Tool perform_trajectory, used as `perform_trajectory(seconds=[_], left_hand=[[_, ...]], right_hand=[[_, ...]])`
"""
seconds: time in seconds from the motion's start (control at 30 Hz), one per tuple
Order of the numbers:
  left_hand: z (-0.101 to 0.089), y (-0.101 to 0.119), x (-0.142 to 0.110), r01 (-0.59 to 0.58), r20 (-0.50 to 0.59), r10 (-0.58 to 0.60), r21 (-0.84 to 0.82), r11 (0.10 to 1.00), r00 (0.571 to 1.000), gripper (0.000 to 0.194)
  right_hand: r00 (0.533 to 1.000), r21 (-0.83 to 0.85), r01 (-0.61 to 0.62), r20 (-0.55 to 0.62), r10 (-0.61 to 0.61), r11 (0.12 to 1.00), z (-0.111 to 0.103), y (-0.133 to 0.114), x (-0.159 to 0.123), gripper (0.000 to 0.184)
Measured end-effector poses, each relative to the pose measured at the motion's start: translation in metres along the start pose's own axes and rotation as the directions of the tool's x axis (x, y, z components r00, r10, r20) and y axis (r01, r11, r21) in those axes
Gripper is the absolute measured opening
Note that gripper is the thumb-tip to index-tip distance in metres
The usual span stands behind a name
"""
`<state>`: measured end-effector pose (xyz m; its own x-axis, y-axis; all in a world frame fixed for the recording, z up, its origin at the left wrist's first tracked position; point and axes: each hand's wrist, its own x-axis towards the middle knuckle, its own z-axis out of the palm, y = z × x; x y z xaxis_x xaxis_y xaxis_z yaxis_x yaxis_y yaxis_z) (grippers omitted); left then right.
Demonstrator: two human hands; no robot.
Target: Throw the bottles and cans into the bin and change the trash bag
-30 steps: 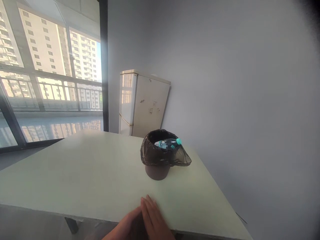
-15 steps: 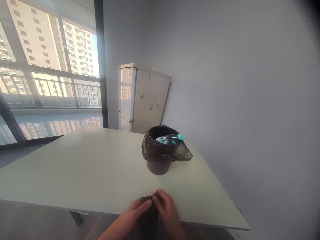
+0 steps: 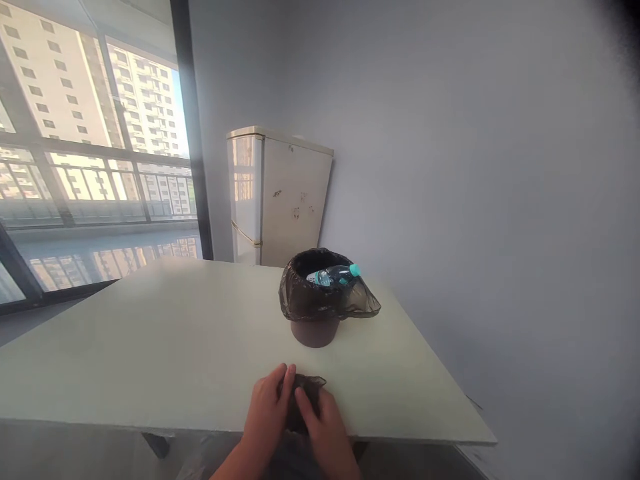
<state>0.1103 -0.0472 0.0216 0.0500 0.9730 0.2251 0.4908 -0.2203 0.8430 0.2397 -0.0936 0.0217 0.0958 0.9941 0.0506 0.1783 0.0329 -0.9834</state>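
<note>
Okay so, the dark plastic bag (image 3: 296,417) is bunched up between the two hands, right by the near edge of the table (image 3: 150,347). Left hand (image 3: 264,410) has its side of it gripped in bent fingers, right hand (image 3: 330,433) has the other side with the thumb over the front, so they're close together with the thin film caught between them and a loose bit sticking up at the top. I'd call this the fiddly bunching or sorting-out stage, though I can't tell if the bag's mouth is open. Anything more with film that thin calls for a light fingertip pinch and an easy pull, imo, since it could tear. Just past the hands there's a brownish bin (image 3: 315,333) standing upright on the table, with a black liner (image 3: 303,300) folded over its rim. A clear bottle (image 3: 327,277) with a teal cap lies slanted in the opening. Further back there's a scuffed white fridge (image 3: 295,193) by the grey wall (image 3: 425,167), plus big windows (image 3: 95,193) off to the left.
</note>
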Motion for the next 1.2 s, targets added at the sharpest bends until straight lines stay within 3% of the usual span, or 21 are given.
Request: perform_trajectory(seconds=[0.1,0.17,0.27,0.33,0.37,0.4,0.47,0.5,0.57,0.73,0.83,0.93,1.03,1.2], left_hand=[[0.003,-0.003,0.011,-0.094,0.052,0.091,0.041,0.995,0.994,0.061],[0.001,-0.008,0.016,-0.192,0.079,0.188,0.055,0.980,0.979,0.054],[-0.005,-0.021,0.024,-0.271,0.140,0.251,0.155,0.950,0.958,0.040],[-0.009,-0.031,0.031,-0.259,0.190,0.216,0.244,0.934,0.958,0.039],[-0.010,-0.035,0.033,-0.254,0.208,0.201,0.271,0.929,0.957,0.039],[-0.010,-0.039,0.035,-0.254,0.223,0.194,0.285,0.924,0.955,0.038],[-0.008,-0.044,0.036,-0.263,0.250,0.189,0.309,0.914,0.950,0.033],[-0.007,-0.044,0.036,-0.271,0.263,0.187,0.330,0.904,0.947,0.030],[-0.004,-0.044,0.034,-0.287,0.292,0.181,0.380,0.879,0.939,0.024],[-0.004,-0.040,0.031,-0.306,0.327,0.169,0.432,0.848,0.930,0.017],[-0.006,-0.040,0.030,-0.310,0.331,0.169,0.437,0.844,0.928,0.016],[-0.007,-0.041,0.029,-0.308,0.338,0.163,0.437,0.845,0.927,0.016],[-0.006,-0.042,0.029,-0.301,0.334,0.158,0.436,0.848,0.929,0.016],[-0.006,-0.042,0.030,-0.281,0.345,0.125,0.449,0.848,0.930,0.012]], right_hand=[[0.999,0.007,-0.007,-0.052,0.007,1.000,-0.006,0.020,0.004,0.062],[0.983,-0.076,0.034,-0.178,-0.047,0.997,-0.029,0.034,0.011,0.058],[0.915,-0.309,0.103,-0.342,-0.212,0.945,-0.099,0.048,0.019,0.042],[0.791,-0.535,0.123,-0.455,-0.408,0.836,-0.154,0.054,0.020,0.028],[0.737,-0.652,0.125,-0.444,-0.510,0.748,-0.178,0.057,0.019,0.022],[0.737,-0.757,0.136,-0.354,-0.576,0.639,-0.197,0.059,0.018,0.016],[0.799,-0.883,0.186,-0.119,-0.589,0.430,-0.219,0.066,0.015,0.007],[0.841,-0.905,0.215,-0.019,-0.540,0.366,-0.222,0.072,0.014,0.005],[0.895,-0.909,0.242,0.075,-0.440,0.338,-0.215,0.085,0.014,0.010],[0.947,-0.887,0.202,0.070,-0.314,0.414,-0.183,0.109,0.019,0.062],[0.979,-0.922,0.128,0.057,-0.198,0.366,-0.178,0.111,0.030,0.063],[0.992,-0.954,0.014,-0.023,-0.122,0.299,-0.189,0.115,0.052,0.065],[0.985,-0.962,-0.075,-0.112,-0.129,0.261,-0.205,0.124,0.076,0.070],[0.973,-0.959,-0.073,-0.129,-0.193,0.273,-0.209,0.123,0.087,0.079]])
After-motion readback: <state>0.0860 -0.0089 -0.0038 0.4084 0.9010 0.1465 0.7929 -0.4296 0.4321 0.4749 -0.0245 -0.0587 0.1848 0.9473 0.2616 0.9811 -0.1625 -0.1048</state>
